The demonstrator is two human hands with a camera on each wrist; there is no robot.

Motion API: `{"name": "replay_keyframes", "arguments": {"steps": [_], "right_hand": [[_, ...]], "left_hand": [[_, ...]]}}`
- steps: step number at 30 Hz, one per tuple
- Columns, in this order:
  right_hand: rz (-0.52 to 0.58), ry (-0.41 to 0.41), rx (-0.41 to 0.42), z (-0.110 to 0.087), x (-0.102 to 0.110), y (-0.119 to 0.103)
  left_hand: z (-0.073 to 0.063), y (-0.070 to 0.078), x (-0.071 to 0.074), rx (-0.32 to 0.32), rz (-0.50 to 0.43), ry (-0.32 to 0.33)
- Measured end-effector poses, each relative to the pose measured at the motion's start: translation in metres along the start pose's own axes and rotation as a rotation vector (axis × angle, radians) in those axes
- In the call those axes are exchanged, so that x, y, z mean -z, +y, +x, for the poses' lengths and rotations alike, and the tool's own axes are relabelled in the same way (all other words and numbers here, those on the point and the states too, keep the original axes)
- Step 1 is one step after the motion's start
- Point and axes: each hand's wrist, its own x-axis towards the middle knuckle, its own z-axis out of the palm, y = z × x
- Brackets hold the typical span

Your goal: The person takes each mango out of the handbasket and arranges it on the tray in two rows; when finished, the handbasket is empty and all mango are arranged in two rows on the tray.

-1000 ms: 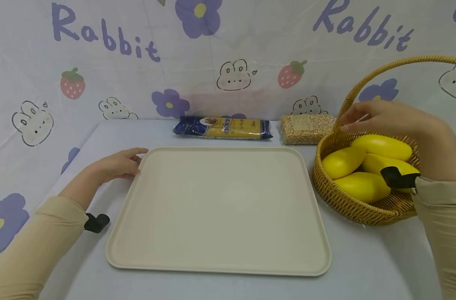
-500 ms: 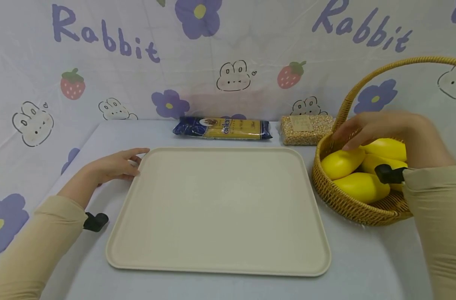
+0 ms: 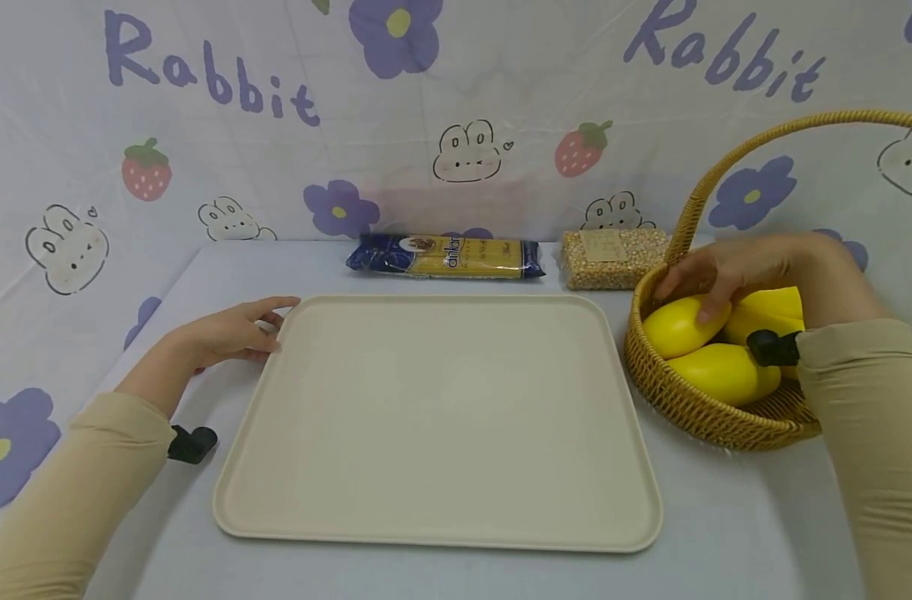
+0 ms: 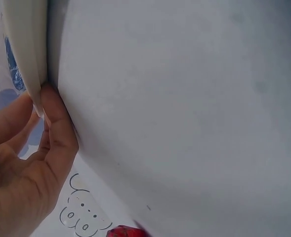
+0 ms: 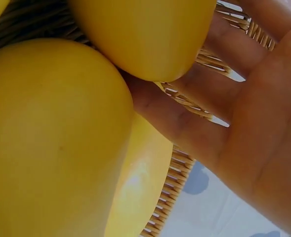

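Observation:
My left hand (image 3: 234, 332) is at the far left corner of a cream tray (image 3: 456, 421). In the left wrist view its thumb and fingers pinch the rim of the tray (image 4: 30, 49). Over at the right, my right hand (image 3: 759, 265) reaches into a wicker basket (image 3: 699, 417) and holds a yellow mango (image 3: 672, 330); the thumb lies on the mango's near side. The right wrist view has the fingers along this mango (image 5: 150, 37), between it and the other fruit. Several mangoes (image 3: 726, 375) fill the basket, partly covered by the hand and forearm.
Behind the tray lie a blue and yellow pasta packet (image 3: 456, 257) and a vacuum pack of corn kernels (image 3: 613, 258). The basket's tall handle (image 3: 786, 129) arches above the right hand. A printed cloth (image 3: 336, 100) hangs at the back.
My right hand has lowered from beside the basket handle into the basket, and its fingers and thumb have come around the left mango. The left hand and the tray stay in place.

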Motion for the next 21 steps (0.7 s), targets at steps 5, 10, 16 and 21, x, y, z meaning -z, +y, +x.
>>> {"name": "replay_keyframes", "arguments": {"steps": [5,10,16,21], "right_hand": [[-0.025,-0.012,0.006,0.0004,-0.0003,0.0013],[-0.09,0.009,-0.014,0.0005,-0.0014,-0.0003],[-0.105,-0.034,-0.017,0.0032,-0.0024,0.0008],[-0.086,-0.072,-0.029,0.0031,-0.0018,0.0009]], "left_hand": [[0.0002,-0.002,0.0003,-0.004,-0.007,-0.001],[0.0014,-0.0043,0.0009,-0.008,-0.012,0.001],[0.0032,-0.0072,0.0012,-0.02,-0.014,0.009],[0.0026,-0.0074,0.001,-0.035,-0.024,0.01]]}}
